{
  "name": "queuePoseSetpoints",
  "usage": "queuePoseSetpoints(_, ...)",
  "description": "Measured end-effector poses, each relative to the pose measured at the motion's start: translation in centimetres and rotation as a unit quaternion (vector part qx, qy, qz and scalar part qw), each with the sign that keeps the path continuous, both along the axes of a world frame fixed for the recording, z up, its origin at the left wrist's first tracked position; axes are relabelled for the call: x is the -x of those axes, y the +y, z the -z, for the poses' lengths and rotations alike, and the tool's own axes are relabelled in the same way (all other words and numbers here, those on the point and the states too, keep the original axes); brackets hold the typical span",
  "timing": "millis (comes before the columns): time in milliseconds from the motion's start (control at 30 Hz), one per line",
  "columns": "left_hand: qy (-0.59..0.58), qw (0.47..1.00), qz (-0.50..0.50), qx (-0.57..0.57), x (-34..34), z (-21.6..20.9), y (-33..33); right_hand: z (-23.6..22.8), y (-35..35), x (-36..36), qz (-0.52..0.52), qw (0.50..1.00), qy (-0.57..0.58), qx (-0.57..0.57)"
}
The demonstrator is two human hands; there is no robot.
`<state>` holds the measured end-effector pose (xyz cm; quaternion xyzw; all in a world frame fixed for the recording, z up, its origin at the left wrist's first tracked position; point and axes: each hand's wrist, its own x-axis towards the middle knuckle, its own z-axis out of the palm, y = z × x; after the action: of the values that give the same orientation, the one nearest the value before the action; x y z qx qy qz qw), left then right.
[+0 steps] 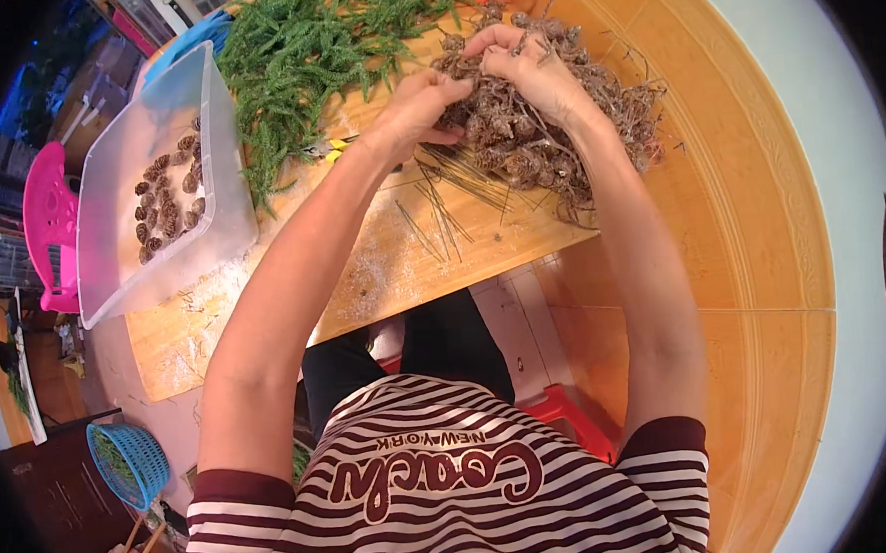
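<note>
A heap of brown pine cones tangled with dry twigs (546, 136) lies on the wooden table (383, 270) at the far right. My left hand (419, 107) grips into the left side of the heap, fingers closed around cones and twigs. My right hand (527, 62) rests on top of the heap, fingers curled over a clump of it. Loose thin pine needles (439, 202) are strewn on the table just in front of both hands.
A clear plastic tub (119, 208) with several pine cones (164, 201) inside stands at the table's left. Green fir sprigs (311, 53) pile at the back. A yellow-handled tool (334, 148) lies by them. A pink stool (50, 232) and blue basket (127, 458) stand left.
</note>
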<state>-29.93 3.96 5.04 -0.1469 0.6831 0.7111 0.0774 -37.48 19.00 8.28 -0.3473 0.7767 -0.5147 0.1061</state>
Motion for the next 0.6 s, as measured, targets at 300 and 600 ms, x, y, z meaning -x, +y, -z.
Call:
queuePoseSetpoints(300,0.110,0.984,-0.035,0.136,-0.5,0.0,-0.4,1.6,-0.5,1.0,0.019,0.989,0.119,-0.086)
queuePoseSetpoints(600,0.202,0.936,-0.073,0.277,-0.1,-0.4,-1.0,1.6,-1.9,-0.7,0.108,0.959,0.245,-0.093)
